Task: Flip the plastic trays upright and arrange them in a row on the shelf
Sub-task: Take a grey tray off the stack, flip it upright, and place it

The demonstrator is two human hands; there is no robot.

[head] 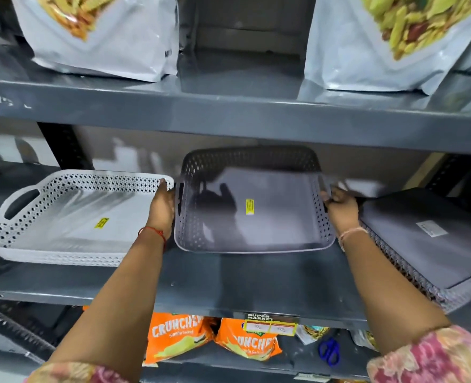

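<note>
Currently: grey tray point(253, 205), upright on shelf point(229, 288), held between left hand point(161, 208) and right hand point(339, 208), each closed on a handle end; white tray point(71, 217) leftward, overturned tray point(427, 239) rightward, nearest right hand.

white snack bags point(99, 37) above, orange crunchies packets point(177, 337) below.

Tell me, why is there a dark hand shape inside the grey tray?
In the head view that is a shadow on the floor of the grey tray, cast from above; the shelf edges bend from the wide lens, and the right hand looks slightly blurred.
</note>
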